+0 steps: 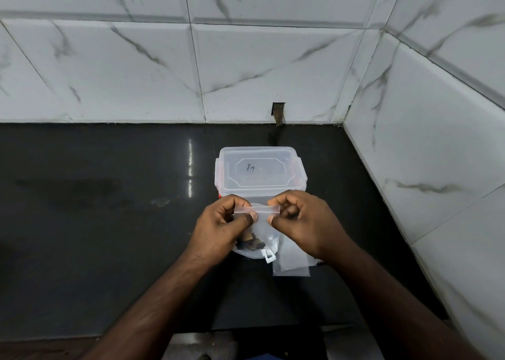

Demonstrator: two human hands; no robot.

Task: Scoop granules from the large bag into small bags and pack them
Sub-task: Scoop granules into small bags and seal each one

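Observation:
A small clear zip bag [261, 223] hangs in front of me, held up over the black counter [109, 223]. My left hand [222, 224] pinches the left end of its sealing strip between thumb and fingers. My right hand [299, 221] pinches the right end the same way. Dark brown granules [252, 242] lie in the bag's bottom. A white plastic scoop handle [268, 256] shows just below the bag. More clear small bags [291, 262] lie flat on the counter under my right wrist. The large bag cannot be made out.
A clear lidded plastic box [259, 172] with side clips stands right behind my hands. White marble-pattern tiled walls [423, 141] close the counter at the back and on the right. The counter's front edge [136, 337] runs below my forearms.

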